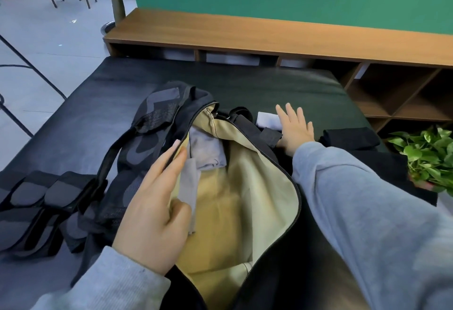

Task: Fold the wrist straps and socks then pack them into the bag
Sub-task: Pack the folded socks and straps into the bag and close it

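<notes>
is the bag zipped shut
No, the bag gapes open, its tan lining and a grey sock showing inside.

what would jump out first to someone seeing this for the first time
The open black bag with its pale yellow lining fills the middle of the dark table, a folded grey sock already lying inside. The left hand holds a grey sock at the bag's left edge, while the right hand reaches past the bag toward a folded white sock. Dark wrist straps lie at the left.
</notes>
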Motion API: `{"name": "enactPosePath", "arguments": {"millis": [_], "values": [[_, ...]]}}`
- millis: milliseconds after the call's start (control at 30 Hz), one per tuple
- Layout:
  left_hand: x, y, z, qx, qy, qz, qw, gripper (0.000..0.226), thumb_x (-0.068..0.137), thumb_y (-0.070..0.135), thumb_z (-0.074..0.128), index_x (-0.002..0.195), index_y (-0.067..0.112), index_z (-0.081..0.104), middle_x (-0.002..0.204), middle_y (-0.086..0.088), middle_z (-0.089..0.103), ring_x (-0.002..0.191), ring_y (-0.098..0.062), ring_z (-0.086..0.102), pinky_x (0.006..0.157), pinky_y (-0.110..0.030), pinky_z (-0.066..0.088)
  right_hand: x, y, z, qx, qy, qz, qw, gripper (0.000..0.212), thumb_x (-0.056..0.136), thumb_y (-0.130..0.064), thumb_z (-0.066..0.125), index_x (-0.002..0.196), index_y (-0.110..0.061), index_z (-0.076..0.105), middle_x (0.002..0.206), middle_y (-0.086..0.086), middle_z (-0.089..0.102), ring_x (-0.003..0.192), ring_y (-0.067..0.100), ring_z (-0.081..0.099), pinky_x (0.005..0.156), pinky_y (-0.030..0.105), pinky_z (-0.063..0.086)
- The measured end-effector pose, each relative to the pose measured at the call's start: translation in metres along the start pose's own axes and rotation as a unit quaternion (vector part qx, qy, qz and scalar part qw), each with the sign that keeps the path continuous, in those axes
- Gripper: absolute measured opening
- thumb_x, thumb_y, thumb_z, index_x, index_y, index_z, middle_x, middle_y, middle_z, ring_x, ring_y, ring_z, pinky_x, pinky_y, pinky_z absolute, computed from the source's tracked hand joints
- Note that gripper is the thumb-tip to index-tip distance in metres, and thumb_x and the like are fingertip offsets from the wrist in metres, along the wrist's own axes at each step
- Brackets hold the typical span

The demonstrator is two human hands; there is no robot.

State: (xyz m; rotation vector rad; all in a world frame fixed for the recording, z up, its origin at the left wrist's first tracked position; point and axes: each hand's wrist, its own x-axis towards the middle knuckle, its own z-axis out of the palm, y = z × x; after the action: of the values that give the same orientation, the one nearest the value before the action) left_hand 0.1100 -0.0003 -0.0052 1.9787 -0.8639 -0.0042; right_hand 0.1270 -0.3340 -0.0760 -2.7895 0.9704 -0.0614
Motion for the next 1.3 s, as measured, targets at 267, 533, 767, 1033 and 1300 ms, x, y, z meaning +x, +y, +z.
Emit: {"name": "enactPosePath", "arguments": {"millis": [267,533,767,1033,1300], "values": [[0.006,-0.005,0.004,-0.001,-0.006,0.020,1.000,0.067,0.072,0.005,0.038,0.135,0.028,0.031,0.145,0.020,0.026,0.121,0.026,0.026,0.083,0.008,0.025,0.032,-0.001,0.013,-0.036,-0.066,0.017,0.997,0.090,0.086,-0.030,0.061,0.147,-0.044,-0.004,0.158,-0.013,-0.004,0.145,0.027,-0.009,0.109,0.063,0.005],[0.007,-0.007,0.005,0.000,-0.017,0.022,1.000,0.066,0.071,0.023,0.034,0.138,0.024,0.034,0.146,0.015,0.028,0.093,0.035,0.037,0.077,0.010,0.026,0.043,0.006,0.022,0.027,-0.090,0.025,0.995,0.057,0.085,-0.030,0.051,0.129,-0.056,0.026,0.135,-0.016,0.035,0.129,0.023,0.024,0.092,0.050,0.028],[0.008,-0.008,0.007,0.009,-0.001,0.021,1.000,0.063,0.073,0.017,0.036,0.136,0.025,0.032,0.145,0.018,0.027,0.119,0.026,0.029,0.080,0.010,0.024,0.029,-0.009,0.022,0.012,-0.054,0.049,0.997,0.028,0.077,-0.037,0.045,0.104,-0.043,0.043,0.104,-0.007,0.047,0.095,0.024,0.034,0.084,0.047,0.033],[0.001,-0.005,0.003,0.002,0.008,-0.001,1.000,0.069,0.070,0.006,0.039,0.134,0.031,0.032,0.143,0.023,0.024,0.121,0.029,0.021,0.081,0.010,0.022,-0.011,-0.011,0.013,0.010,-0.028,0.049,0.998,0.019,0.091,-0.022,0.041,0.110,-0.021,0.043,0.106,0.001,0.055,0.101,0.030,0.046,0.077,0.038,0.031],[-0.009,0.003,-0.013,0.002,-0.008,-0.044,0.999,0.065,0.078,0.004,0.042,0.138,0.025,0.030,0.141,0.027,0.020,0.087,0.038,0.033,0.073,0.011,0.024,-0.057,-0.011,-0.023,0.207,0.030,0.068,0.976,0.007,0.089,-0.007,0.038,0.094,-0.012,0.035,0.074,0.005,0.047,0.068,0.029,0.043,0.058,0.034,0.031]]}}
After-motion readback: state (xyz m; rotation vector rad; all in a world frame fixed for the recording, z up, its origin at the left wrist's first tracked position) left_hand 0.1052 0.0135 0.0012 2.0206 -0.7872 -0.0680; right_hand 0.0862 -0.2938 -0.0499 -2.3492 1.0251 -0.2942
